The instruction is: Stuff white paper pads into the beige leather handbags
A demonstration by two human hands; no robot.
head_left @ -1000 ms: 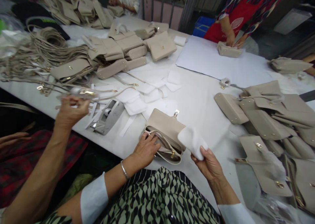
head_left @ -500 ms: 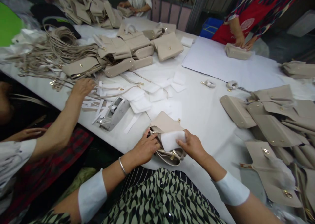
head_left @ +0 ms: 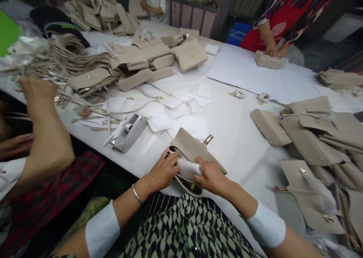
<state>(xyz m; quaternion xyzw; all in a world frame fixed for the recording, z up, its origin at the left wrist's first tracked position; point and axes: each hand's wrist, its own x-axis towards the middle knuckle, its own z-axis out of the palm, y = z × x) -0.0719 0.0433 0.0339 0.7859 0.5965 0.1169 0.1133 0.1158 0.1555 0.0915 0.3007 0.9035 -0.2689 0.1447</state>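
White worktable [head_left: 235, 137] in workshop; open beige handbag [head_left: 195, 147] at near edge, long axis slanting far-left to near-right, flap pointing away, metal clasp [head_left: 209, 139] toward far-right. Left hand [head_left: 162, 173] curled over bag's left rim. Right hand [head_left: 213, 177], fingers nearly closed, grips white pad [head_left: 187, 169], now in bag's mouth; one second ago, pad raised at bag's right.

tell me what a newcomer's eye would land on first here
Probably the open beige bag at the table's near edge, the left hand on its left end and the right hand holding a white pad at its mouth. Next, perhaps, the bright red apron at top right, and the piled beige bags along the right side.
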